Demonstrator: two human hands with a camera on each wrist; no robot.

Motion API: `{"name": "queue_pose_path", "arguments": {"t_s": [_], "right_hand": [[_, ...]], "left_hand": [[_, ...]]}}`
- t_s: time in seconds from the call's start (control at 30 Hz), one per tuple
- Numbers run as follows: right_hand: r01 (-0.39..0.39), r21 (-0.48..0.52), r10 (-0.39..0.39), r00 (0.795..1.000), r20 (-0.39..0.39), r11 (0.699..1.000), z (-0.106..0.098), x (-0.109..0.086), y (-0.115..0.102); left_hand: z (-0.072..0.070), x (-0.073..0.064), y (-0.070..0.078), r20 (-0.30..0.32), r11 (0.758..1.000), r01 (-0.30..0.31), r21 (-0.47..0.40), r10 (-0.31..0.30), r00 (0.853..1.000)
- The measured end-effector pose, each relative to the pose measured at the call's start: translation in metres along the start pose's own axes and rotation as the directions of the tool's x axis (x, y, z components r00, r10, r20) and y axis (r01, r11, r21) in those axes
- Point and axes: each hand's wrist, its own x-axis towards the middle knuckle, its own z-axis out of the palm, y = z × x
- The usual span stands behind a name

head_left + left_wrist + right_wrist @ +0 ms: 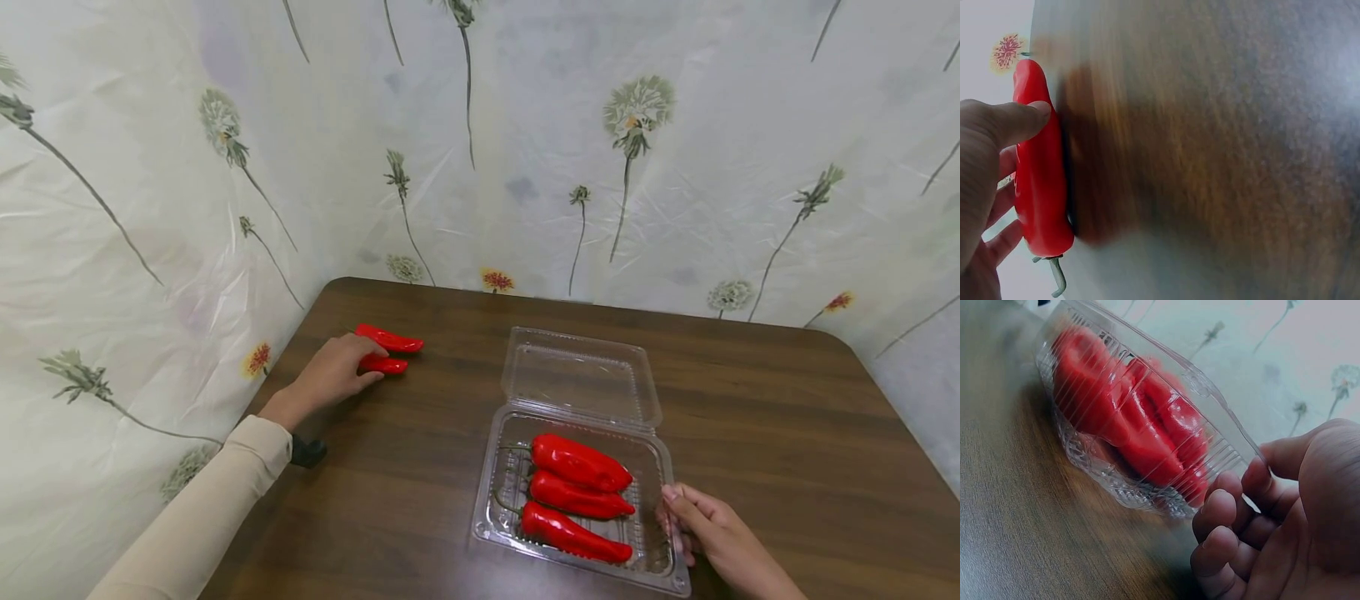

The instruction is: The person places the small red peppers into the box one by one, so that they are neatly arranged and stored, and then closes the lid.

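My left hand grips a red pepper at the far left of the table. In the left wrist view its thumb presses one side of this pepper, fingers round the other, green stem pointing down. Just beyond it lies another red pepper. My right hand pinches the right rim of a clear plastic clamshell container between thumb and fingers. Three red peppers lie side by side in its tray, stems to the left. The container's hinged lid is folded back, away from me.
Everything rests on a dark brown wooden table with rounded far corners. Behind it and along the left hangs pale, flower-patterned plastic sheeting. A dark object shows by the left cuff.
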Motion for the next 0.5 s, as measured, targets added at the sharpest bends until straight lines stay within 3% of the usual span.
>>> {"name": "queue_pose_path", "arguments": {"t_s": [0.37,0.5], "right_hand": [[-0.007,-0.015,0.006,1.0,-0.024,1.0,0.0002,-0.0011,0.0],[-0.01,-0.01,0.01,0.999,-0.041,1.0,0.001,-0.0013,0.0007]], "left_hand": [[0.0053,0.0032,-0.0006,0.032,0.996,-0.054,0.068,0.052,0.998],[0.0076,0.0021,-0.0012,0.018,0.996,-0.068,0.053,0.067,0.998]]}}
